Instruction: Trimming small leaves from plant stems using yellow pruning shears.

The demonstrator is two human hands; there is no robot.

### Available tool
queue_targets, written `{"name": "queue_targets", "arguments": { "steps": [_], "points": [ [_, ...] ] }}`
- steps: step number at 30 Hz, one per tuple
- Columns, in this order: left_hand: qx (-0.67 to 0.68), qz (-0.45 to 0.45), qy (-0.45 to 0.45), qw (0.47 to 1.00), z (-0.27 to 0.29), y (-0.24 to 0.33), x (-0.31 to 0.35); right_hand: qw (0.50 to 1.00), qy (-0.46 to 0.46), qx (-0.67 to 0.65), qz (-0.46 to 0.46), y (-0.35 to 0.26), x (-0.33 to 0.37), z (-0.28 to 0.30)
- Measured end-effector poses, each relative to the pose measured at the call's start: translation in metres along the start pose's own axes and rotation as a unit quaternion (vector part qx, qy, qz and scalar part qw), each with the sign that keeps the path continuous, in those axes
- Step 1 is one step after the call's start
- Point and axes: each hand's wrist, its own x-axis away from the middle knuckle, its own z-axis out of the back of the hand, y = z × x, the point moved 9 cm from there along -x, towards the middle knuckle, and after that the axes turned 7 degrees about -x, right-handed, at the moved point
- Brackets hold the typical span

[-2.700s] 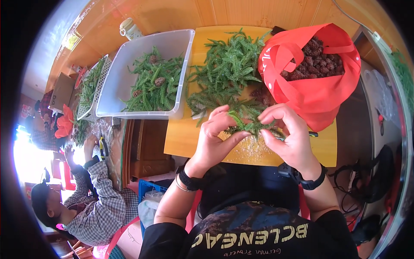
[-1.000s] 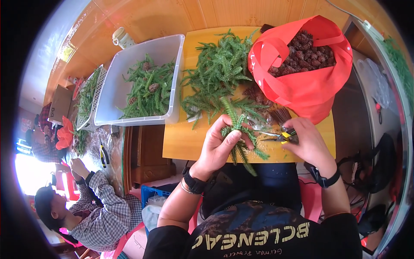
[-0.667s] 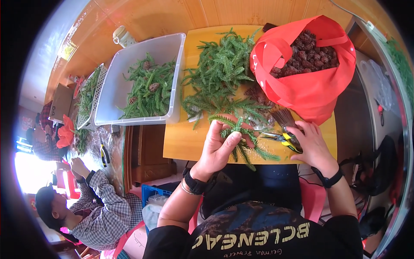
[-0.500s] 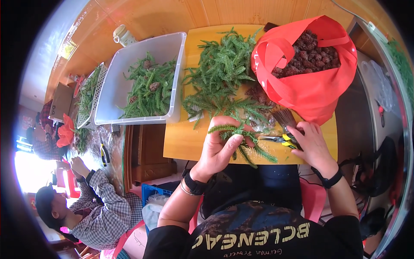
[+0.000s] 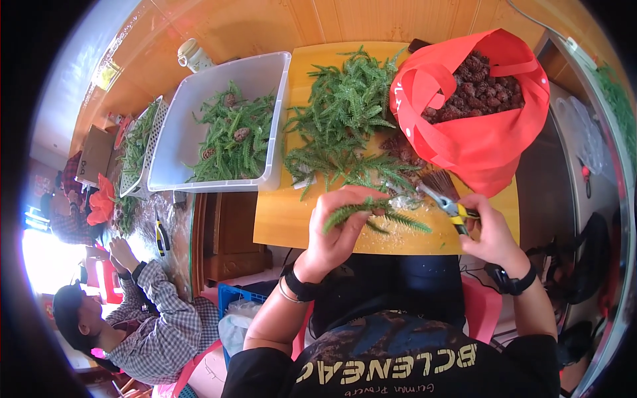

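Note:
My left hand [image 5: 335,229] pinches an artificial green pine sprig [image 5: 406,220] above the table's front edge; its tips stick out on both sides of the fingers. In my right hand [image 5: 492,229] is a pair of yellow-and-black pliers [image 5: 454,209], jaws pointing up and left, apart from the sprig. Just beyond the pliers lies a bundle of thin brown stems [image 5: 438,182]. A heap of green pine sprigs [image 5: 352,99] covers the middle of the yellow table [image 5: 285,222]. Pine cones [image 5: 401,149] rest beside it, partly hidden by the bag.
A red cloth bag [image 5: 478,146] full of pine cones stands at the back right. To the left sits a clear plastic bin [image 5: 169,146] holding sprigs with cones. Another person [image 5: 149,305] works at the left table, where a second pair of pliers [image 5: 161,237] lies.
My right hand has lifted the pliers off the table, turning their jaws upward. The sprig in my left hand has tilted, its right tip now higher.

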Motion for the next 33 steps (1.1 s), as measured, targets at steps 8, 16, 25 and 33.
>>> {"name": "queue_targets", "arguments": {
  "steps": [8, 16, 25, 33],
  "points": [
    [-0.306, -0.271, -0.033, 0.912, -0.008, 0.046, 0.003, 0.708, -0.087, -0.684, -0.152, -0.032, 0.032, -0.033],
    [-0.357, -0.29, -0.043, 0.887, -0.013, 0.065, 0.003, 0.759, -0.05, -0.625, -0.175, -0.047, 0.032, -0.039],
    [-0.358, -0.293, -0.025, 0.886, -0.014, 0.068, 0.004, 0.897, -0.081, -0.434, -0.035, -0.05, 0.036, -0.025],
    [-0.352, -0.277, -0.035, 0.893, -0.019, 0.07, 0.007, 0.98, -0.075, -0.154, 0.104, -0.083, 0.023, -0.021]
  ]
}}
